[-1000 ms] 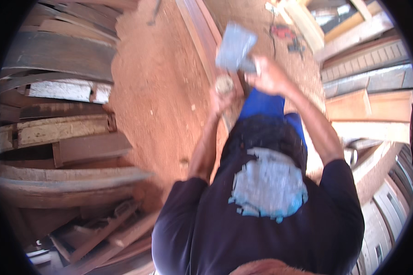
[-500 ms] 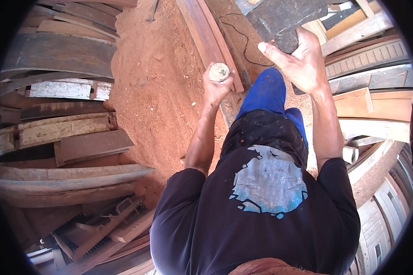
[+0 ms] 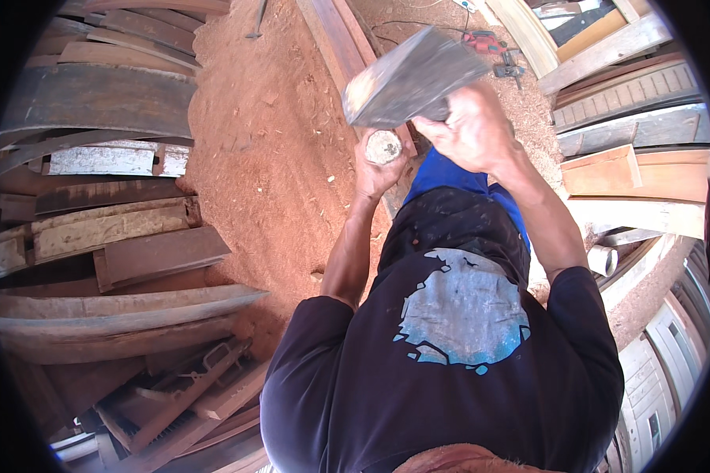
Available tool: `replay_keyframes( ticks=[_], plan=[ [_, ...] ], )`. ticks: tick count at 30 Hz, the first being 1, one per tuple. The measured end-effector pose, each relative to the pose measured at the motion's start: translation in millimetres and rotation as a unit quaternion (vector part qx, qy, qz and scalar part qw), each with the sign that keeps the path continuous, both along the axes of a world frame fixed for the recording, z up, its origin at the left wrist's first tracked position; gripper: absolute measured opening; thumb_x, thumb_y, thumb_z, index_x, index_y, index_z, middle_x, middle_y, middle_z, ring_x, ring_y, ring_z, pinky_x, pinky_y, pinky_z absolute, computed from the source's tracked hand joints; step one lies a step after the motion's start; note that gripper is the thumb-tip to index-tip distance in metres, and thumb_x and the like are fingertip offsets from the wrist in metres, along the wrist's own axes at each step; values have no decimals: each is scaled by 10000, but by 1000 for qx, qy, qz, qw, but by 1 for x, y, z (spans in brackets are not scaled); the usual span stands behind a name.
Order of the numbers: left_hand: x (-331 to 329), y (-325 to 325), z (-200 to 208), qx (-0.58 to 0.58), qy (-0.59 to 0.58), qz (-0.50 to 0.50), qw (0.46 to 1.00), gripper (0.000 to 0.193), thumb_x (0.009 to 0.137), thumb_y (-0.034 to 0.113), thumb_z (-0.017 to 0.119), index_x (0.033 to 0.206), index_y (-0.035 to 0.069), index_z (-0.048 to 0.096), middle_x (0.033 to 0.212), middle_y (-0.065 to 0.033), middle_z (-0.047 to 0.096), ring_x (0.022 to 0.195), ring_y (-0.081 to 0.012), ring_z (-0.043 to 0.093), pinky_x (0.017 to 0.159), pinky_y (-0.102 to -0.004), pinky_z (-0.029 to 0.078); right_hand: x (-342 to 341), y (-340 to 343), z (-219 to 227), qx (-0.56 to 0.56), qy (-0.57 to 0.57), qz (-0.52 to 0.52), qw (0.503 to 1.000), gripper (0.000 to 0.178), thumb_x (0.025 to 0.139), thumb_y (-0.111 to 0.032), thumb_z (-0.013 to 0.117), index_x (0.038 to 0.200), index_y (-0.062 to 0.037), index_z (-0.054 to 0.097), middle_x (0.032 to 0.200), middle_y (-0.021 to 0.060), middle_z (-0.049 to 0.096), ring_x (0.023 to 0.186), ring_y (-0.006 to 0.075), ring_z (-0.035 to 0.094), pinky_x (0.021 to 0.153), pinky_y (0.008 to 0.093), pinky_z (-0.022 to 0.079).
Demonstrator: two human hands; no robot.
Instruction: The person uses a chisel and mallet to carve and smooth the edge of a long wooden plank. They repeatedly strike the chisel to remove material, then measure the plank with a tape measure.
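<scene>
My left hand (image 3: 377, 180) is wrapped round an upright wooden chisel handle (image 3: 384, 147), whose pale, battered round end faces up; whatever blade lies below is hidden. In my right hand (image 3: 480, 130) is a dark, blocky mallet (image 3: 422, 75), gripped by its short handle and blurred by motion. The mallet's head is tilted, with its worn pale end at the left, just beyond the chisel handle's end. Whether the two touch I cannot tell. Beneath them a long reddish-brown timber beam (image 3: 335, 39) runs away from me, beside my blue-trousered leg.
Sawdust (image 3: 268, 181) covers the ground. Stacked planks (image 3: 95, 91) line the left side, and more boards (image 3: 635, 173) lie at the right. A red power tool (image 3: 485, 41) with a cable rests at the far right. A long-handled tool (image 3: 256, 24) lies at the far left.
My right hand has swung the mallet left and nearer, from the upper right to close by the chisel handle. The red power tool has come into sight. My left hand has barely moved.
</scene>
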State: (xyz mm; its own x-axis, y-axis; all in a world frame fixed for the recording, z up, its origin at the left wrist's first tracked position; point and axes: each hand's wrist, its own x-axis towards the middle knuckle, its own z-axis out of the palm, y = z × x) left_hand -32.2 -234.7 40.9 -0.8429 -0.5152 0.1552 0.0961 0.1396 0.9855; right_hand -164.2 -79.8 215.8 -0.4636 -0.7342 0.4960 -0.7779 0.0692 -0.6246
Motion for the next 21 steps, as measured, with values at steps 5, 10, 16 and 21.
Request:
replay_keyframes(
  ticks=[5, 10, 16, 21],
  plan=[
    [3, 7, 3, 75, 6, -8, 997, 292, 858, 103, 852, 1079, 44, 670, 896, -33, 732, 839, -114, 700, 751, -288, 573, -2, -5, -32, 317, 85, -29, 944, 353, 847, -160, 799, 1180, -76, 718, 742, 144, 725, 651, 301, 714, 629, 436, 571],
    [-11, -9, 6, -11, -22, 17, 1000, 267, 855, 106, 862, 1016, 37, 660, 849, -2, 703, 793, -91, 669, 721, -273, 550, -3, -17, 27, 84, -21, -32, 996, 317, 889, -161, 769, 1197, -100, 726, 790, 149, 738, 661, 295, 711, 638, 430, 568],
    [-17, -8, 10, -6, -19, -11, 1000, 264, 864, 101, 851, 1038, 32, 665, 863, 5, 701, 793, -86, 653, 707, -275, 539, -11, -33, 28, 101, -7, -36, 994, 313, 899, -199, 777, 1159, -38, 710, 855, 190, 753, 780, 318, 746, 742, 427, 590],
    [-5, 12, -2, 20, -6, -14, 1000, 302, 869, 77, 828, 1138, 23, 700, 924, -34, 754, 839, -108, 695, 750, -290, 568, 3, -4, -42, 376, 6, -23, 926, 356, 805, -163, 791, 1138, -56, 723, 856, 214, 746, 854, 431, 739, 784, 533, 571]
  ],
)
